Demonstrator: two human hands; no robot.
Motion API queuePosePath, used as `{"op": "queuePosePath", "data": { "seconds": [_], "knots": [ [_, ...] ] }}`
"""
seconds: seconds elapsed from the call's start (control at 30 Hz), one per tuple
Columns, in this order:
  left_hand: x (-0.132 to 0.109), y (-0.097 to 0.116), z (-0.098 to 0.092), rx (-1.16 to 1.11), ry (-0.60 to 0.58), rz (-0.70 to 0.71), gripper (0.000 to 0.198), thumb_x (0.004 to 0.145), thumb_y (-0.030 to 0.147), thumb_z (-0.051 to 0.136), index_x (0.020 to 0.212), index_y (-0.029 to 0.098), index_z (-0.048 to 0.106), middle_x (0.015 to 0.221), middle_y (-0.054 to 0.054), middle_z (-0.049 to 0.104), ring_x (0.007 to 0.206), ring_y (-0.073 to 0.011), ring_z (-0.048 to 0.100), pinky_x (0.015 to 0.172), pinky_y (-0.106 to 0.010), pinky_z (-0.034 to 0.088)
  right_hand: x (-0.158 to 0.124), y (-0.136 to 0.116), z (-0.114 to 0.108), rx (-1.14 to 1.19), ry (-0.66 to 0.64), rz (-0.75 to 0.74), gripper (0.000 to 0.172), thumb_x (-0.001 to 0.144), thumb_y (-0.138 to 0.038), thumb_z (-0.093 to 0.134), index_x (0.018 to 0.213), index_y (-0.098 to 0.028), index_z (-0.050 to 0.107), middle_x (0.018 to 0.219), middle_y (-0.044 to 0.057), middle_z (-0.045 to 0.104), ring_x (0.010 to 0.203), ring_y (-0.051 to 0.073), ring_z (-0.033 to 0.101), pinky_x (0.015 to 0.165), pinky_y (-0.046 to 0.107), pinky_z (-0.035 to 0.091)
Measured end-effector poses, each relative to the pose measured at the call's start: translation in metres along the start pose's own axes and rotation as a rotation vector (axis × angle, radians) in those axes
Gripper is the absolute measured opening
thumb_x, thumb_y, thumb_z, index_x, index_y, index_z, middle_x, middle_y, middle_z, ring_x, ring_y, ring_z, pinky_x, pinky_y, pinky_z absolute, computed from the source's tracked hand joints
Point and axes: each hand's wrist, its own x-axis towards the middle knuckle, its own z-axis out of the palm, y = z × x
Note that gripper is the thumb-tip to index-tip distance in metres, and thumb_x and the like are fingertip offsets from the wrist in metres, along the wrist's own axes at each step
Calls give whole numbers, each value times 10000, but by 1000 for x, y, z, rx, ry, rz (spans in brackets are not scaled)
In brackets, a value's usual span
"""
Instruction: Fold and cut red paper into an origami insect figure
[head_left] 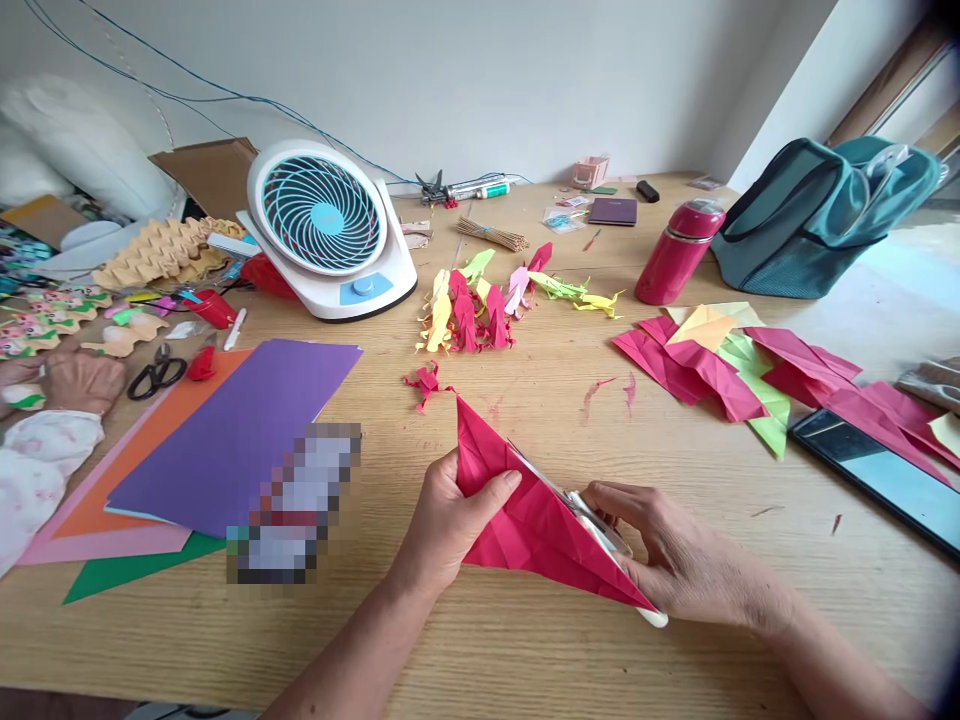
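A creased red paper (pixel 525 515), folded into a triangle, is pinched in my left hand (pixel 450 515), with the thumb lying on top. My right hand (pixel 667 550) grips a pair of white-handled scissors (pixel 600 520), whose blades run along the paper's upper right edge. Part of the scissors is hidden behind the paper and my fingers. Just beyond the paper's top corner lies a small red folded-paper figure (pixel 426 385). Farther back stands a cluster of folded-paper figures (pixel 465 315) in red, yellow, green and pink.
On the left, coloured sheets (pixel 247 430) lie beside black-handled scissors (pixel 157 372) and a co-worker's hand (pixel 82 385). A fan (pixel 326 225) stands behind. To the right are creased papers (pixel 682 370), a phone (pixel 877 480), a red flask (pixel 679 255) and a teal bag (pixel 802 220).
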Motion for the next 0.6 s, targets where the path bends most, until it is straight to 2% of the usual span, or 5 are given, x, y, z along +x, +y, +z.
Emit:
{"op": "queuePosePath", "data": {
  "seconds": [0.33,0.6],
  "knots": [
    [1,-4,-4,89,-33,11,321,688,380,858,860,143,726,799,-53,744,765,-209,684,731,-313,572,1,6,2,-165,81,-104,277,996,-412,488,811,-209,464,771,14,548,653,140,454,633,292,357],
    [-1,0,-1,70,-17,48,269,668,338,869,805,155,726,783,-33,738,728,-177,655,713,-283,553,1,9,1,-226,106,-136,263,1004,-411,472,848,-201,503,781,22,563,665,148,463,645,304,345]
  ]
}}
